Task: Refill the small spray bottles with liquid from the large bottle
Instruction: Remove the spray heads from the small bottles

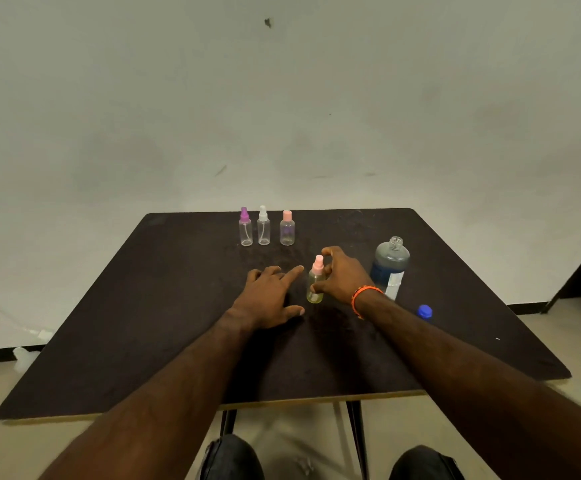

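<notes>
- Wall (282, 98): pale, scuffed, fills the upper half of the view behind the counter.
- Counter (143, 323): dark square top with a light edge, dusty near the middle; it carries all the bottles.
- Arms: both reach forward from the near edge; dark trouser knees (230, 459) show below the counter.
- Large bottle (389, 265): upright at right, neck open with no cap on it, blue liquid reaching about halfway up, white label on its lower side. It stands just behind the right wrist.
- Left hand (268, 296): palm down on the counter, grip spread, index finger pointing toward the yellow bottle, touching no bottle.
- Right hand (342, 275): grip curled around the yellow bottle, thumb on its lower body, fingers arched over and behind the pink sprayer top. An orange band (365, 296) sits on the wrist.
- Yellow bottle (315, 282): small spray bottle, upright at centre between the two hands, pale yellow-green liquid inside, pink top in place.
- Three small bottles in a row near the far edge, well apart from the hands, all upright and looking clear: purple-top bottle (245, 226) at left, white-top bottle (263, 226) in the middle, pink-cap bottle (287, 228) at right.
- Blue cap (425, 311): lies loose on the counter to the right of the right forearm, near the large bottle.
</notes>
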Available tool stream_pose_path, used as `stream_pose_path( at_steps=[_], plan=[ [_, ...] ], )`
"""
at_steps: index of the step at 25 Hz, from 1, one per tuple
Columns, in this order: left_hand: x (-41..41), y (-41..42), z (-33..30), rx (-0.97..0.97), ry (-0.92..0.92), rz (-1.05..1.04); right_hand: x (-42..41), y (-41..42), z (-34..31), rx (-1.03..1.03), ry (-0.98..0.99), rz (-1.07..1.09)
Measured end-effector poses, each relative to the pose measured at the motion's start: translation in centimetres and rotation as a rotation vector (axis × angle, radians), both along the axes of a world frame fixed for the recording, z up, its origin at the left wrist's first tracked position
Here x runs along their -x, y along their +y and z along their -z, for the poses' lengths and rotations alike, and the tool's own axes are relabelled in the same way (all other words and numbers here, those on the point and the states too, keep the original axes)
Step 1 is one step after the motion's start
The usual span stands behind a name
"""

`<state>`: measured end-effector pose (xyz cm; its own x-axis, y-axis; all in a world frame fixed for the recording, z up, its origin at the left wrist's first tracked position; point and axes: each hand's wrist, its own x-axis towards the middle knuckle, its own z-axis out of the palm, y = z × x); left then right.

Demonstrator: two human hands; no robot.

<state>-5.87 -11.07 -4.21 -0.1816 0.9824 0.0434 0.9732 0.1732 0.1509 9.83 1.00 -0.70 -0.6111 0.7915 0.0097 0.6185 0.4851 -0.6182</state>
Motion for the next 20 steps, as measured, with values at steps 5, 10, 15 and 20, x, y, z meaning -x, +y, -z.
stream_pose_path(
  at_steps=[5,10,15,20],
  plan=[
    [-1.4,-1.0,0.6,-0.167,-0.114,0.026,-1.9,-2.9,0.2,0.053,0.039,-0.048],
    [-1.9,-1.0,0.8,-0.247,-0.24,0.034,-3.3,-3.7,0.2,0.106,0.081,-0.1],
    [-2.6,-0.5,0.3,-0.315,-0.364,0.01,-3.9,-3.3,-1.4,0.094,0.068,-0.152],
    [-2.7,0.1,0.6,-0.279,-0.338,-0.011,-3.4,-4.0,-1.7,-0.096,-0.006,-0.176]
  ],
)
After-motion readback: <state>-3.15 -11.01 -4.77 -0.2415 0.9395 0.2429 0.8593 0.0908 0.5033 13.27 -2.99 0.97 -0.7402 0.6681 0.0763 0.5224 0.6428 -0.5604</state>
